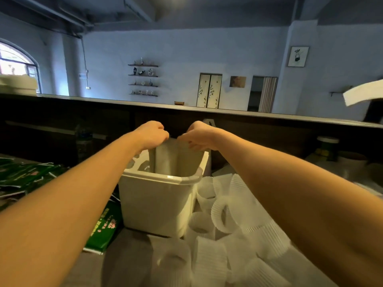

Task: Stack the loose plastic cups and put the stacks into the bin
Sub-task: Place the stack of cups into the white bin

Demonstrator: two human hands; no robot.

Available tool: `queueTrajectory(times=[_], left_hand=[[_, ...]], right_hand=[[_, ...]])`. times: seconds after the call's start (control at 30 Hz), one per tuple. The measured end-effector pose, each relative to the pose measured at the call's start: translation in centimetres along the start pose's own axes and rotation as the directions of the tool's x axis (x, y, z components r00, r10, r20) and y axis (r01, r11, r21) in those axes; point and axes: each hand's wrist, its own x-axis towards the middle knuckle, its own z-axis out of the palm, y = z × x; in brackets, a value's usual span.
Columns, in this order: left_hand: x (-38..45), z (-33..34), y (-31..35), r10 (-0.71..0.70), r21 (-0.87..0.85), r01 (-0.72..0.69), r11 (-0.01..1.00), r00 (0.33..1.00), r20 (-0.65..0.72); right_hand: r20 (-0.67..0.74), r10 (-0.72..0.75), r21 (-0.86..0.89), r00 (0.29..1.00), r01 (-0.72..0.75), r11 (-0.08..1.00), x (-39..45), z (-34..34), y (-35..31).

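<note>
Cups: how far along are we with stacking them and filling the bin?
Some way in, not near done. Stacks already stand in the left part of the white bin. In hand: the left hand and right hand both hold the top of a tall cup stack standing inside the bin. Left: many loose cups lie on the table right of and in front of the bin.

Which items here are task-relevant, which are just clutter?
Job: cup stack, held by left hand and right hand; bin; loose cups.
Clutter: green packets; dark jar.
</note>
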Motion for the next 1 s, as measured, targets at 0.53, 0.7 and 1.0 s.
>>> queueTrajectory(times=[0.53, 0.7, 1.0], left_hand=[[-22.8, 8.4, -4.4, 0.347, -0.045, -0.420, 0.907, 0.801, -0.487], [-23.8, 13.0, -7.9, 0.024, -0.155, -0.069, 0.986, 0.961, -0.276], [-23.0, 14.0, -8.9, -0.194, -0.400, 0.130, 0.907, 0.973, -0.122]], right_hand=[[-0.060, -0.295, -0.453, 0.953, 0.238, 0.859, -21.5, 4.3, 4.9], [0.173, -0.164, -0.734, 0.971, 0.238, 0.636, -24.0, 8.3, 6.3], [0.141, -0.190, -0.781, 0.972, 0.227, 0.581, -23.6, 10.1, 7.1]])
